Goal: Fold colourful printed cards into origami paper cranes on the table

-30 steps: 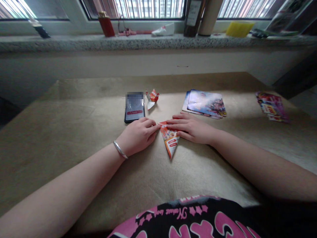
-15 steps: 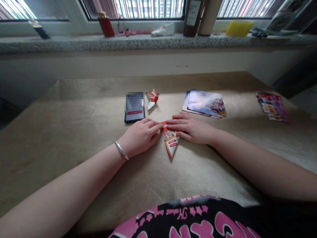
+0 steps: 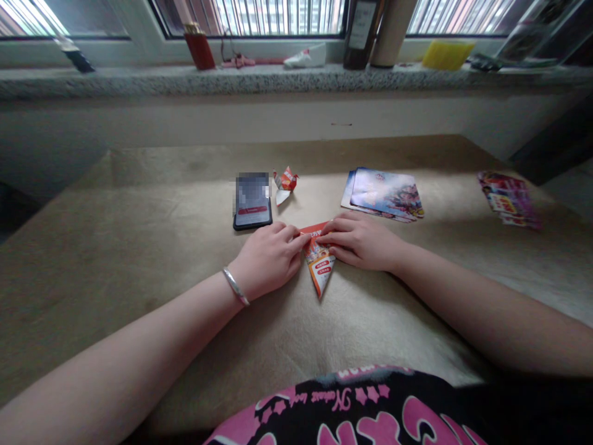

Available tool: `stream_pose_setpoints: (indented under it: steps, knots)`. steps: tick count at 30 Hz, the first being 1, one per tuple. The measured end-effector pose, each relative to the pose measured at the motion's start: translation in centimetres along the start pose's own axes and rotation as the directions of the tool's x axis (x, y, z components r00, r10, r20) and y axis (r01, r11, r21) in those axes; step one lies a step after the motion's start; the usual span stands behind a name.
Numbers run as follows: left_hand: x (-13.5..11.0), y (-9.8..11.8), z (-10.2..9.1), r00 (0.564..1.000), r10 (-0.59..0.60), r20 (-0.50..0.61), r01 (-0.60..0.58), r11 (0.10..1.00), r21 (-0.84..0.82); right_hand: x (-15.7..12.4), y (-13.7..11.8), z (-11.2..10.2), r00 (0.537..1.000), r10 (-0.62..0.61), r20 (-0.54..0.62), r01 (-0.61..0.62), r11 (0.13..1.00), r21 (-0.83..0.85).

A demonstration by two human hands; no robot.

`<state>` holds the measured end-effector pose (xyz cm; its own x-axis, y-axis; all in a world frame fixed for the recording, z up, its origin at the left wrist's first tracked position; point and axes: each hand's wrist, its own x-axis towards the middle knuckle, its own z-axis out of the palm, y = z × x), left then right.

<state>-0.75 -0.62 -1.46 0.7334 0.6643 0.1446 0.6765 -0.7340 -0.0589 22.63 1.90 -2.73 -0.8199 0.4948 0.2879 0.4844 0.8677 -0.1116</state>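
Observation:
A folded paper [image 3: 320, 269], orange and white with red print, lies flat on the table with its narrow point towards me. My left hand [image 3: 272, 258], a silver bangle on its wrist, is closed with its fingertips on the paper's left upper edge. From the other side my right hand [image 3: 359, 242] presses its bent fingers onto the upper right of the paper, thumb alongside. The two hands' fingertips nearly meet and cover part of the paper's top. A small origami bird [image 3: 286, 183] of similar red and white paper stands beyond my left hand.
A phone [image 3: 252, 207] lies left of the bird. Farther right are a stack of picture cards [image 3: 386, 190] and some pink printed cards [image 3: 508, 201]. Beyond the table [image 3: 139, 247], a stone windowsill [image 3: 278, 79] holds a red lighter [image 3: 199, 49], bottles and a yellow block [image 3: 448, 55].
My right fingers have bent and drawn back slightly, baring more of the paper's red top edge. My left fingertips have shifted a little right over the paper.

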Motion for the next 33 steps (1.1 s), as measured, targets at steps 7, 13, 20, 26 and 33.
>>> stream_pose_setpoints:
  steps: [7,13,20,26,33]
  knots:
    - [-0.3,0.3,-0.1,0.999,-0.016,0.04,0.016,1.0,0.001,0.0,-0.2,-0.1,1.0,0.005,-0.015,-0.005,1.0,-0.006]
    - [-0.3,0.2,0.1,1.0,-0.014,0.013,0.014,1.0,-0.003,0.0,-0.2,-0.2,1.0,0.004,-0.027,-0.003,0.999,0.038]
    - [-0.2,-0.1,0.2,1.0,0.002,-0.011,-0.002,1.0,0.03,-0.2,-0.4,-0.6,1.0,0.008,-0.022,-0.007,0.998,0.06]
    - [-0.2,-0.1,-0.1,1.0,0.013,0.01,-0.013,0.999,0.053,-0.4,-0.2,-1.2,1.0,-0.002,0.013,0.002,0.998,0.06]
    - [-0.3,-0.1,-0.1,1.0,-0.005,0.008,0.005,1.0,0.006,-0.8,0.2,-1.8,0.998,-0.008,0.063,0.002,0.995,0.102]
